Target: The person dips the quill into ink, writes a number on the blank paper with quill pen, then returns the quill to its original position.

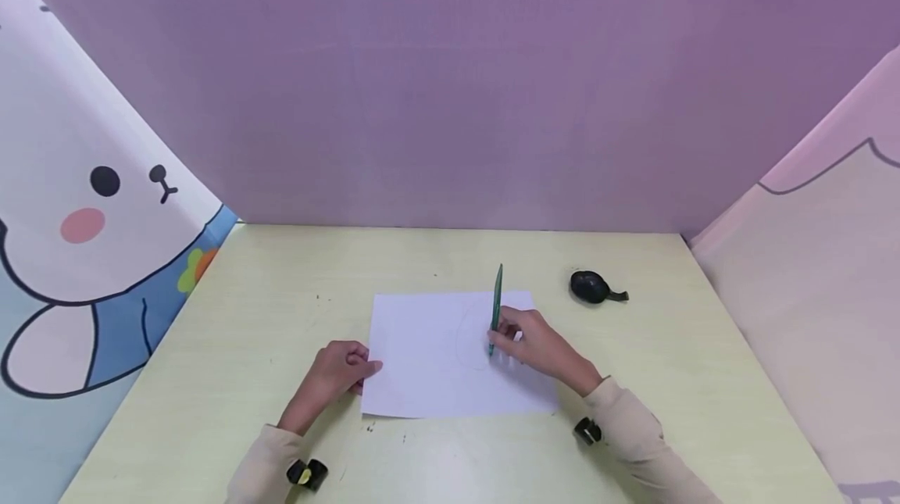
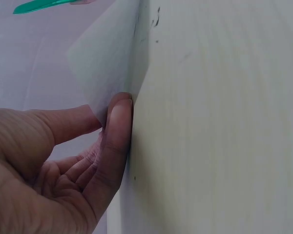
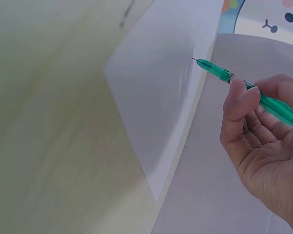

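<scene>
A white sheet of paper (image 1: 422, 379) lies on the table, bearing a faint curved line near its middle. My left hand (image 1: 336, 373) pinches its left edge, the thumb above and the fingers beneath; in the left wrist view that hand (image 2: 73, 170) has the raised edge of the paper (image 2: 105, 53) between thumb and fingers. Over the right half of the sheet, my right hand (image 1: 537, 340) grips a slim green pen (image 1: 497, 301) nearly upright, tip down at the paper. The pen's thin needle tip shows in the right wrist view, where thumb and fingers of the hand (image 3: 263, 141) pinch the barrel (image 3: 215, 69).
A small black rounded object with a short stem (image 1: 591, 287) lies on the pale wooden table (image 1: 281, 269), right of the paper. A purple panel (image 1: 450, 98) stands behind the table. Cartoon-printed sheets (image 1: 105, 254) hang at both sides. Small dark marks dot the tabletop.
</scene>
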The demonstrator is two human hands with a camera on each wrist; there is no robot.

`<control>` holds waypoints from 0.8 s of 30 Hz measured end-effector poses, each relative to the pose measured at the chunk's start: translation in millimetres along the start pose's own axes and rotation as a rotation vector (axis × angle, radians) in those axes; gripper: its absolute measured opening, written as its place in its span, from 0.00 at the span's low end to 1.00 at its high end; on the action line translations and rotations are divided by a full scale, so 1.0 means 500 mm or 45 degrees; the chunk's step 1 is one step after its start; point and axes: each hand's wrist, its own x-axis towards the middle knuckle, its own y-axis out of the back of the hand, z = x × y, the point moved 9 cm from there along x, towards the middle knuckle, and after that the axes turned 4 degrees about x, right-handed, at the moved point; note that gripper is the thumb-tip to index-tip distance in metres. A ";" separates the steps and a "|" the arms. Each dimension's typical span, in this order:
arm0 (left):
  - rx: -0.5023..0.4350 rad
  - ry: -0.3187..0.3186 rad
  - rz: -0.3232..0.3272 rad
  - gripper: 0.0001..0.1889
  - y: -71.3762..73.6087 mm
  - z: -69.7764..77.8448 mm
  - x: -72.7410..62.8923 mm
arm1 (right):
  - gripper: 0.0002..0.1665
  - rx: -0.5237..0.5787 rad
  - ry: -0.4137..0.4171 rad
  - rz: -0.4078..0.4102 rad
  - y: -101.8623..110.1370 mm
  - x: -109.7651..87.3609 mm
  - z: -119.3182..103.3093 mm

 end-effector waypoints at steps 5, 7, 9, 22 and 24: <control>-0.004 -0.006 -0.002 0.09 0.000 0.003 0.000 | 0.05 0.011 -0.010 -0.003 0.002 0.000 0.002; -0.006 -0.014 -0.002 0.09 0.000 0.004 0.001 | 0.05 0.011 -0.008 -0.001 0.004 0.001 0.001; -0.007 -0.018 -0.003 0.09 0.000 0.005 0.002 | 0.05 0.007 -0.005 0.005 0.007 0.001 0.000; 0.001 -0.019 -0.010 0.09 0.000 0.005 0.001 | 0.03 -0.015 -0.015 0.054 0.010 0.005 -0.001; 0.000 -0.018 -0.012 0.09 0.001 0.004 0.000 | 0.03 -0.027 -0.012 0.069 0.011 0.006 -0.001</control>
